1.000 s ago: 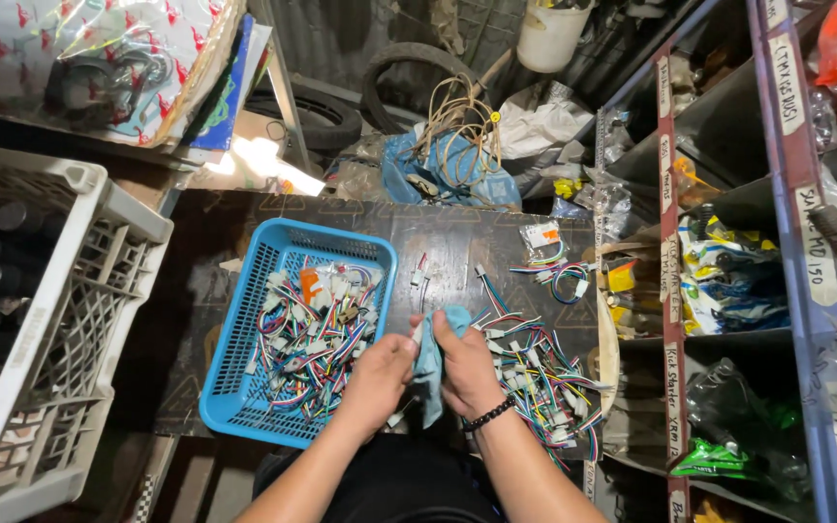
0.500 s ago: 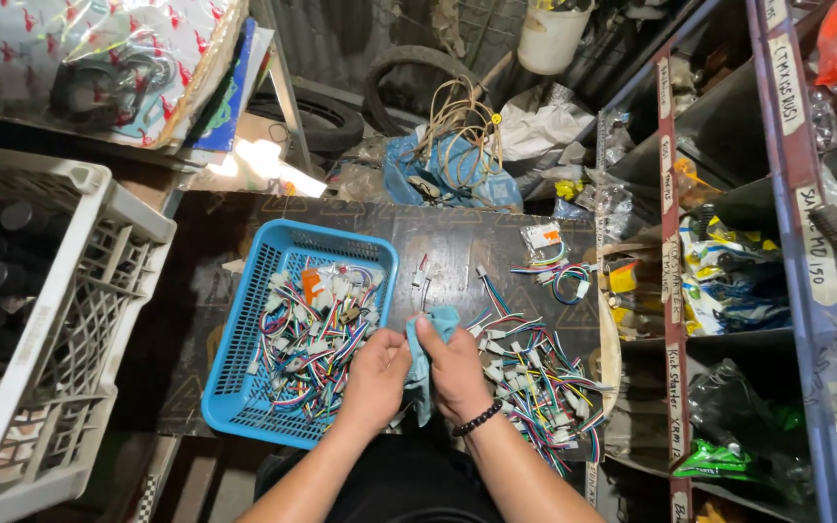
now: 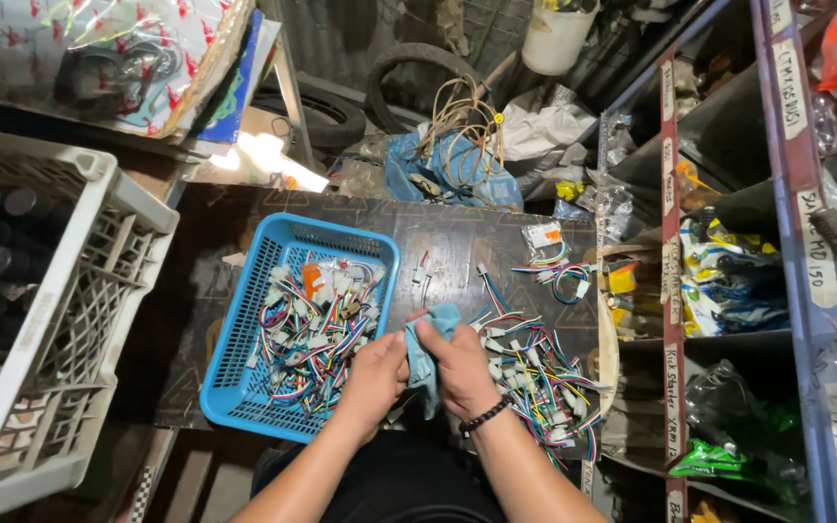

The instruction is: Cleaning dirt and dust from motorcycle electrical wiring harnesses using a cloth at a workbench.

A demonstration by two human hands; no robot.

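My left hand (image 3: 375, 373) and my right hand (image 3: 457, 366) are together over the near edge of a dark board (image 3: 448, 247), both gripping a light blue cloth (image 3: 425, 363) bunched between them. A black bead bracelet circles my right wrist. Left of my hands stands a blue plastic basket (image 3: 234, 363) filled with several coloured wire harnesses with white connectors (image 3: 312, 324). To the right of my hands lies a loose pile of the same wire harnesses (image 3: 535, 363). Whether the cloth hides a connector I cannot tell.
A white plastic crate (image 3: 60, 329) with dark bottles stands at the left. Metal shelves (image 3: 675, 271) with bagged parts line the right. A few wire harnesses (image 3: 554, 266) lie at the board's far right. Behind it sit a blue bag with coiled cord (image 3: 457, 155) and a tyre (image 3: 418, 82).
My hands have stayed in the same spot, working the cloth between them; the cloth's top now shows a little more above my right fingers.
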